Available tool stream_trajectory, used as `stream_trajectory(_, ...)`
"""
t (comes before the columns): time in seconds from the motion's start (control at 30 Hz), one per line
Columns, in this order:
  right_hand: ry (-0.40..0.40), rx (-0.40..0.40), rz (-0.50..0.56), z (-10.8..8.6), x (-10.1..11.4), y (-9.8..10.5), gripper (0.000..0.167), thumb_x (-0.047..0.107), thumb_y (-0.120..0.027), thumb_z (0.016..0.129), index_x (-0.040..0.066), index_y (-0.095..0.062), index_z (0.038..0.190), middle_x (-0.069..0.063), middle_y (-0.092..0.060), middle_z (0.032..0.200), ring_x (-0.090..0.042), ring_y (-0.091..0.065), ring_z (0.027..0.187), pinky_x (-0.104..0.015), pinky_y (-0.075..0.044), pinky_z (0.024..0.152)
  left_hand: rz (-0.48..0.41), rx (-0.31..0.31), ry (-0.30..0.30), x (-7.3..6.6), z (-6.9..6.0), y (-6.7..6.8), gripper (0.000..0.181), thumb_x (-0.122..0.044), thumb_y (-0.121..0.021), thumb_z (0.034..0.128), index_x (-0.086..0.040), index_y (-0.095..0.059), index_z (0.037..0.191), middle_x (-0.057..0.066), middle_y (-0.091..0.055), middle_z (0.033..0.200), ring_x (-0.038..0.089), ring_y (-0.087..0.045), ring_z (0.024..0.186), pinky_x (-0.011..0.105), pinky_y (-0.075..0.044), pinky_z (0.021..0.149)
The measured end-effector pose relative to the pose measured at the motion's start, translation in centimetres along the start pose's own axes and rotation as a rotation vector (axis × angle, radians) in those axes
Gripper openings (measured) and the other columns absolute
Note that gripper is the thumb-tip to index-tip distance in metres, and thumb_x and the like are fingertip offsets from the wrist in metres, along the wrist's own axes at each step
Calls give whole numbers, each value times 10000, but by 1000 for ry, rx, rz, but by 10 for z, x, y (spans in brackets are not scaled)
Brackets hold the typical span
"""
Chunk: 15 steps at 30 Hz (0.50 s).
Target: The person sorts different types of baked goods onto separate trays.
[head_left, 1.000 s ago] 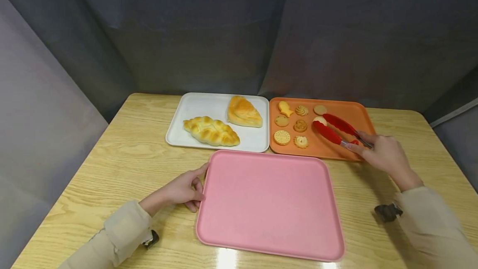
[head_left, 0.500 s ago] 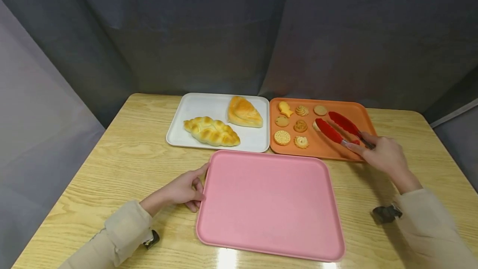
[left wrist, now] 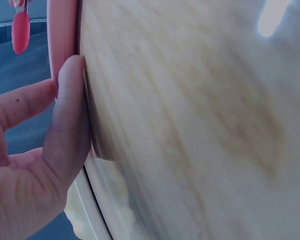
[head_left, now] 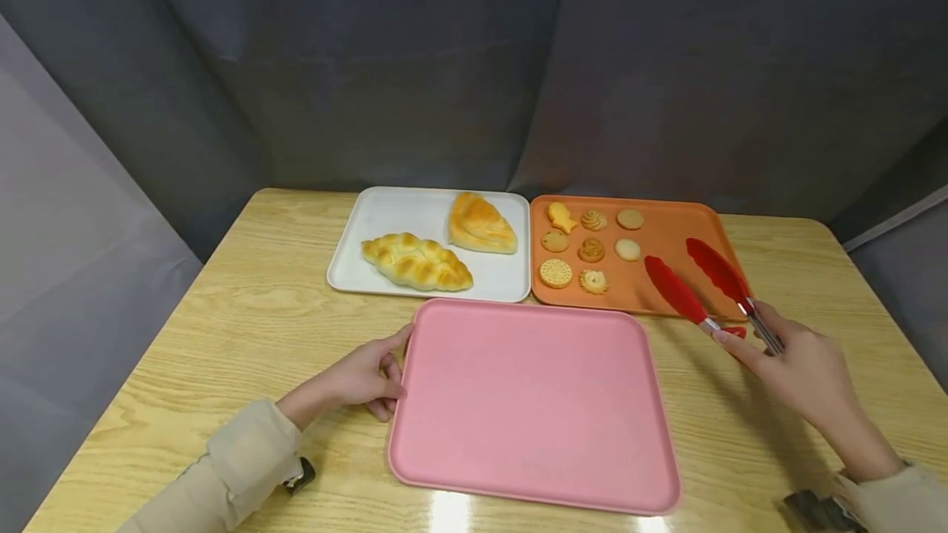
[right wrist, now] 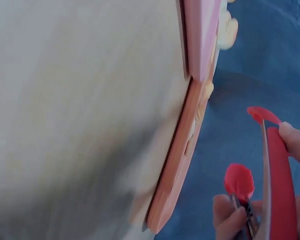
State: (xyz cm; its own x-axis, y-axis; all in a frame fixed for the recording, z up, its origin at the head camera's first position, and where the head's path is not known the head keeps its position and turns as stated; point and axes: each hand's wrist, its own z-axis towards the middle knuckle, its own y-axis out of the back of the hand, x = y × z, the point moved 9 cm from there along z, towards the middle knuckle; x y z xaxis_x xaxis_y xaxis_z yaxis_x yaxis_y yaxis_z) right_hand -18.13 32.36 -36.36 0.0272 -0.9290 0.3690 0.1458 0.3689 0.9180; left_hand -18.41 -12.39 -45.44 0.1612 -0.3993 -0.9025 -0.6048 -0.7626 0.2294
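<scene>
My right hand (head_left: 803,364) grips a pair of tongs (head_left: 699,323) with red tips, seen close in the right wrist view. The tongs' arms are spread, with nothing between them, over the right front of the orange tray (head_left: 681,220). Several cookies lie on that tray, and a pale round cookie (head_left: 627,250) is closest to the tips. At the pink tray's (head_left: 529,410) left side, my left hand (head_left: 363,374) touches the rim with straight index finger and thumb, its other fingers bent. In the left wrist view, fingers (left wrist: 70,95) press against the rim.
A white tray (head_left: 374,212) holds a braided loaf (head_left: 418,261) and a wedge-shaped bread (head_left: 481,223), left of the orange tray. The pink tray lies in front of both on the wooden table (head_left: 252,294). A dark curtain (head_left: 415,81) hangs behind the table.
My right hand has drawn the tongs right and toward me, away from the pale round cookie, which stays on the orange tray. The tongs' tips have spread wider. The left hand keeps its place.
</scene>
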Motion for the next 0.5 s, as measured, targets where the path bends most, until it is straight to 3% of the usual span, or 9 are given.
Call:
stream_trajectory(0.1, -23, 30, -3, -16, -2, -3, 710, 428, -611, 828, -93, -411, 1267, -51, -361, 607, -239, -392, 567, -273, -244, 435, 0, 0, -4, -1, -1, 0, 884, 117, -577, 779, -91, -62, 1468, 130, -506, 716, 184, -561, 527, 385, -557, 467)
stream_trajectory(0.23, -57, 27, -24, -36, -5, -5, 595, 441, -596, 838, -53, -416, 1117, -59, -340, 610, -216, -374, 536, -269, -246, 420, 4, 0, -7, -2, -1, 0, 880, 120, -573, 781, -89, -63, 1468, 132, -502, 715, 186, -558, 524, 387, -557, 467)
stream_trajectory(0.33, -111, 53, -48, -49, -10, -9, 599, 477, -566, 845, -55, -394, 1058, -59, -337, 595, -206, -366, 503, -271, -247, 398, 6, -3, 2, -2, -1, 0, 875, 121, -570, 785, -87, -65, 1467, 132, -499, 718, 183, -554, 520, 378, -557, 466)
stream_trajectory(0.5, -218, 224, -76, -66, -26, -24, 802, 561, -482, 855, -158, -328, 1175, -127, -467, 630, -255, -473, 528, -334, -357, 401, 12, -9, 10, -2, -1, 0, 868, 125, -567, 786, -79, -67, 1466, 132, -498, 718, 180, -552, 517, 369, -556, 463)
